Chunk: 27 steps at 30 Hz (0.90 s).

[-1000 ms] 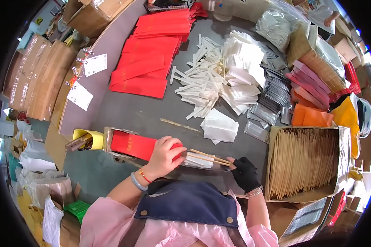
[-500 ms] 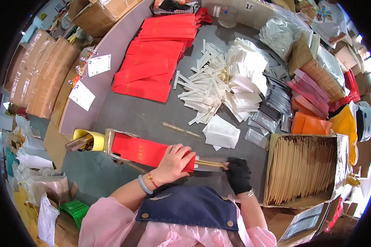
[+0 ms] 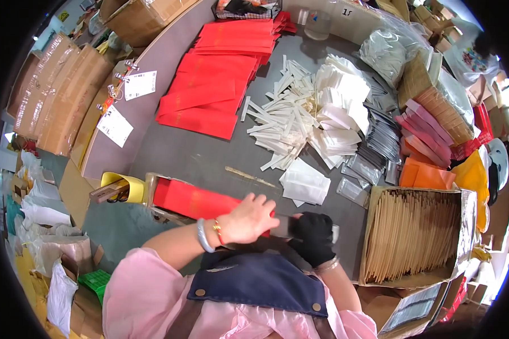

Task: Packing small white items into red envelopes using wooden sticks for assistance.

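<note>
A long red paper sleeve [image 3: 195, 200] lies over an open cardboard box [image 3: 151, 189] near the table's front edge. My bare left hand [image 3: 248, 219] is at the sleeve's right end, fingers bent around its edge, with a bit of red showing below them. To its right, my right hand [image 3: 312, 234], in a black fingerless-looking glove, is closed. A blurred greyish strip [image 3: 281, 226] reaches from it toward the sleeve, and a small pale end [image 3: 335, 233] juts out on its other side. Motion blur hides what this thing is.
Red sleeves [image 3: 209, 85] lie stacked at the back left. Mid-table are white paper strips [image 3: 282, 121], white packets [image 3: 305, 181] and grey plastic packets [image 3: 381, 133]. A box of wooden chopsticks [image 3: 415, 237] stands at right, a yellow container [image 3: 133, 189] at left.
My right hand has moved left, closer to the sleeve. The chopsticks seen between my hands are out of sight, and a greyish strip shows there. My left hand's fingers have lifted slightly.
</note>
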Each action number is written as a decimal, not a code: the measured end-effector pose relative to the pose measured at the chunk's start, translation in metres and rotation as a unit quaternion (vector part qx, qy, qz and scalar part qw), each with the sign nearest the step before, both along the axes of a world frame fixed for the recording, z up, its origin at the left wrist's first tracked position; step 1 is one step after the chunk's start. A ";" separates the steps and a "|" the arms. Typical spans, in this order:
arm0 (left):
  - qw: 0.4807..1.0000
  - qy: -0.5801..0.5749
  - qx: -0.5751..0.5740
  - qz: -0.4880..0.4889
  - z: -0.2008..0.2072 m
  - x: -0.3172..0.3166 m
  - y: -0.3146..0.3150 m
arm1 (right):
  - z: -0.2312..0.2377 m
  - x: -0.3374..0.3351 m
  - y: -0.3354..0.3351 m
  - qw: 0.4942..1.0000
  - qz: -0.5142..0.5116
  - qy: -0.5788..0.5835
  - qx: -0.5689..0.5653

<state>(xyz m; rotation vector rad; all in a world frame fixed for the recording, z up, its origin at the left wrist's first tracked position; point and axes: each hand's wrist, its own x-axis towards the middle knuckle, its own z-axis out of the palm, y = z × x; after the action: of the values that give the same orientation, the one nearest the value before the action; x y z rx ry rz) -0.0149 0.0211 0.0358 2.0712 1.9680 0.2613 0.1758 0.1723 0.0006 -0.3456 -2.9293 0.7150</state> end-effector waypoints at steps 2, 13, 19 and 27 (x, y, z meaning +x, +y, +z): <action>1.000 0.005 0.003 -0.005 0.022 -0.024 -0.002 | 0.009 0.015 0.012 0.999 -0.041 0.009 0.005; 0.929 0.008 0.047 0.366 -0.030 0.003 -0.046 | 0.019 0.017 0.000 0.995 -0.096 -0.027 0.030; 0.905 -0.082 0.023 0.417 -0.052 0.008 -0.052 | 0.026 0.005 -0.001 0.997 -0.061 -0.043 0.020; 0.909 -0.101 0.027 0.402 -0.049 0.007 -0.050 | 0.008 -0.021 -0.024 0.999 -0.005 -0.010 -0.049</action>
<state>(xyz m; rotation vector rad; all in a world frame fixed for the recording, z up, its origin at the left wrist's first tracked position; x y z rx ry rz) -0.0080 -0.0290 -0.0134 1.0758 2.5763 0.6584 0.1552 0.1478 0.0086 -0.3787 -2.9144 0.8605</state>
